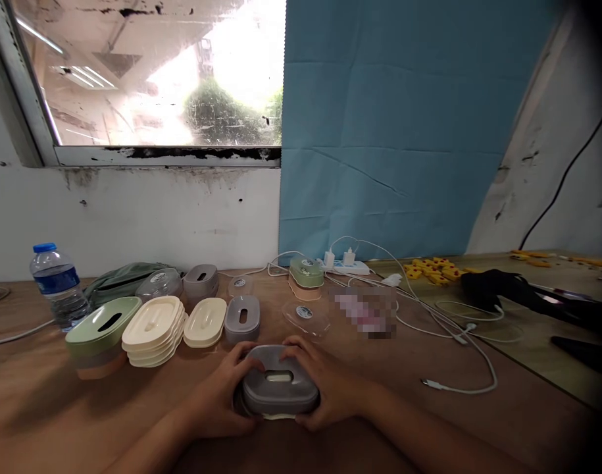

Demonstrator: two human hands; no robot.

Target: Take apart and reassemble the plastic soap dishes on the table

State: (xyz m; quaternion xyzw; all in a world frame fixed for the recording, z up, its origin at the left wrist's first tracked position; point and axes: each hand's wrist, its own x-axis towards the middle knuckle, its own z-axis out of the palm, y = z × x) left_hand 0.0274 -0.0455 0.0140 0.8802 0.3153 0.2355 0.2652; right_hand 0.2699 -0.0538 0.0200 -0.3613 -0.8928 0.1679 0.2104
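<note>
The grey box (279, 388) sits on the wooden surface (58, 421) at the near centre, its slotted lid on top and a cream edge showing beneath its front. The left hand (222, 401) and right hand (330, 395) clasp it from either side, fingers curled over the lid's rear corners. Behind it stand a small grey lid (242, 317), cream lids (155, 329) in stacks and a green box (100, 336); a bottle (58, 286) stands far left, and white cables (458, 342) lie to the right.
</note>
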